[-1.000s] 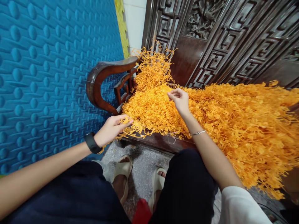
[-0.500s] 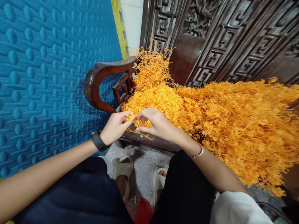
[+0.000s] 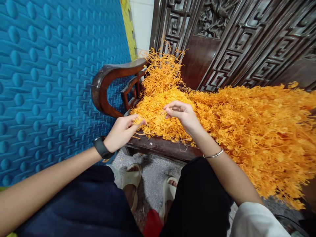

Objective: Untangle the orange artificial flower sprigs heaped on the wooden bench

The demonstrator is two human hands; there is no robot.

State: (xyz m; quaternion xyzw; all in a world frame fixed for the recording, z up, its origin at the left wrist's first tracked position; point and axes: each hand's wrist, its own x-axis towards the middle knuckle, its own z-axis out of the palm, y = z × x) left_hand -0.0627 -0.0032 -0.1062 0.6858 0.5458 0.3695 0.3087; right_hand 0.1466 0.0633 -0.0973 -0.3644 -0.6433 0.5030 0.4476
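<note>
My left hand is closed in a pinch on a yellow-orange artificial flower sprig, with thin stems sticking out below the fingers. To the right, my right hand hovers over the front of a heap of yellow flower pieces. Its thumb and fingertips are drawn together, and anything small between them blends with the orange behind. Leggy orange stems rise at the back of the heap. A large mass of orange artificial flowers spreads along the right.
A dark wooden bench carries the flowers, with a curved armrest at left and a carved back. Blue textured foam matting stands on the left. Sandalled feet rest on the speckled floor, near something red.
My right hand has moved away from the left, up and to the right over the heap, and its fingers have drawn together. My left hand stays nearly in place with the sprig.
</note>
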